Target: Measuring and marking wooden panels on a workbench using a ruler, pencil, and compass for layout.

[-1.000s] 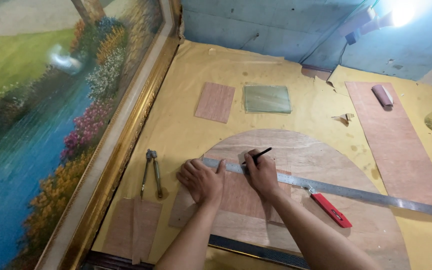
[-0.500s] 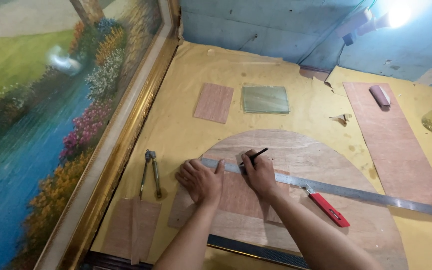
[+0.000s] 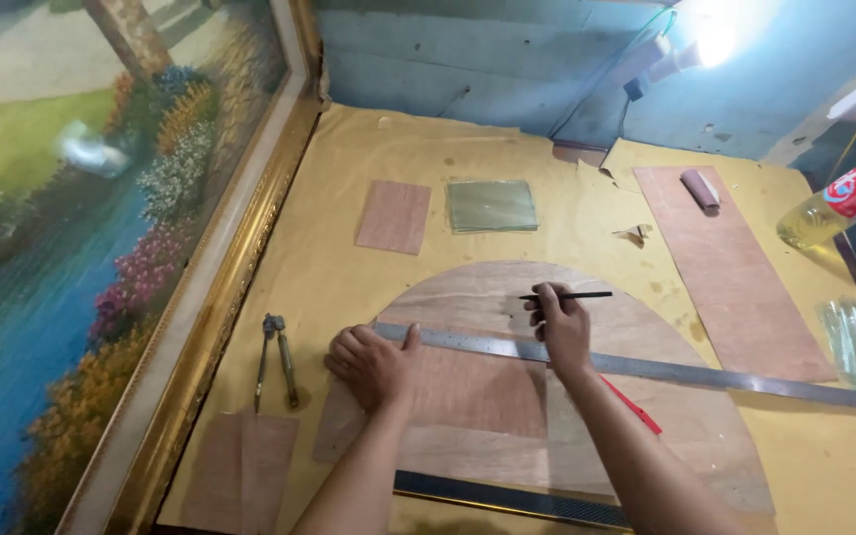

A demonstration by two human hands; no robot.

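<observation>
Left hand flat, pinning steel ruler on rounded board; right hand grasping pencil. Pliers at nine o'clock; glass pane at twelve.

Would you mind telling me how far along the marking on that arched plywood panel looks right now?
Done: the arched plywood panel is cut and lies flat, with a smaller rectangular plywood piece on it. In hand: the left hand pins the long steel ruler across both, and the right hand holds a pencil in its grip just above the edge. No drawn line is visible, so the marking seems left.
</observation>
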